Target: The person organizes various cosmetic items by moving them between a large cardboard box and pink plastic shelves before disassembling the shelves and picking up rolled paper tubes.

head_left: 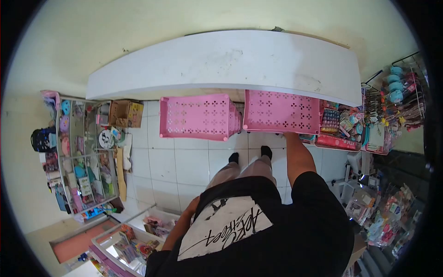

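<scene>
Two pink perforated racks stand side by side below the white shelf. My right arm reaches down to the front edge of the right pink rack (282, 111); my right hand (290, 135) is mostly hidden at that edge, so its fingers do not show. The left pink rack (196, 116) stands apart from both hands. My left hand (194, 206) is beside my body at the waist, near the black shirt (295, 221), its fingers hidden.
A long white shelf (221, 62) runs along the wall. Packed goods (339, 124) are at the right, with hanging items beyond. A glass display case (87, 157) and cardboard box (119, 113) stand left. A bin of goods (134, 244) is at lower left.
</scene>
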`<action>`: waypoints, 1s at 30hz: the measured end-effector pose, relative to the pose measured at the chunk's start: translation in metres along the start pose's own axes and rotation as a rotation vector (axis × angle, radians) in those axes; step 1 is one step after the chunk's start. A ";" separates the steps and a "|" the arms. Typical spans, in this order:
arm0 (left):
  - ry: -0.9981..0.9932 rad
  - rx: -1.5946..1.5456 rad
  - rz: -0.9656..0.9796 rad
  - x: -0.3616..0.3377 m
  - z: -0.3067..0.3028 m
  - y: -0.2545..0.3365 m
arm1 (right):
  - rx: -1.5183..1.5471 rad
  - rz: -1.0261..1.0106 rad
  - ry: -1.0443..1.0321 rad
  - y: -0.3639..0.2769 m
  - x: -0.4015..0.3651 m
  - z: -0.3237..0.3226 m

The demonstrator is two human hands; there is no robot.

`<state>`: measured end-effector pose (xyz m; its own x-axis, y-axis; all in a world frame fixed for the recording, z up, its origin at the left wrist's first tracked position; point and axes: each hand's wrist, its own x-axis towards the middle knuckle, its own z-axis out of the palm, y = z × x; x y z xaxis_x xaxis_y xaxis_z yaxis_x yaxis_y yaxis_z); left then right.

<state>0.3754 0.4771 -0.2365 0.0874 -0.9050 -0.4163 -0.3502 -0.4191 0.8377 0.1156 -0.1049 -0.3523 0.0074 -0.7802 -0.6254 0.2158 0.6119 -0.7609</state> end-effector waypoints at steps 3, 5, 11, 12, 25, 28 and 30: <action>-0.117 -0.048 -0.360 -0.003 -0.027 0.014 | -0.073 -0.110 -0.003 -0.005 0.000 0.002; -0.118 -0.038 -0.339 -0.007 -0.040 0.013 | -0.105 -0.169 0.002 0.001 0.002 0.000; -0.097 0.160 -0.466 -0.008 -0.076 0.005 | -0.217 -0.350 0.120 0.009 -0.037 0.049; -0.073 0.110 -0.619 -0.002 -0.082 0.001 | -0.248 -0.385 0.141 0.005 -0.044 0.057; -0.747 0.084 -0.177 0.235 -0.042 0.174 | -0.300 -0.078 -0.090 -0.065 -0.317 -0.022; -0.799 -0.243 0.007 0.254 0.003 0.287 | -0.211 -0.121 -0.177 -0.099 -0.365 -0.047; -0.858 -0.322 0.035 0.262 0.038 0.335 | -0.147 -0.155 -0.159 -0.109 -0.386 -0.070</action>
<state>0.2456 0.1026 -0.0779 -0.6863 -0.6068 -0.4009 -0.0517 -0.5091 0.8591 0.0206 0.1387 -0.0407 0.1409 -0.8695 -0.4735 0.0824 0.4869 -0.8696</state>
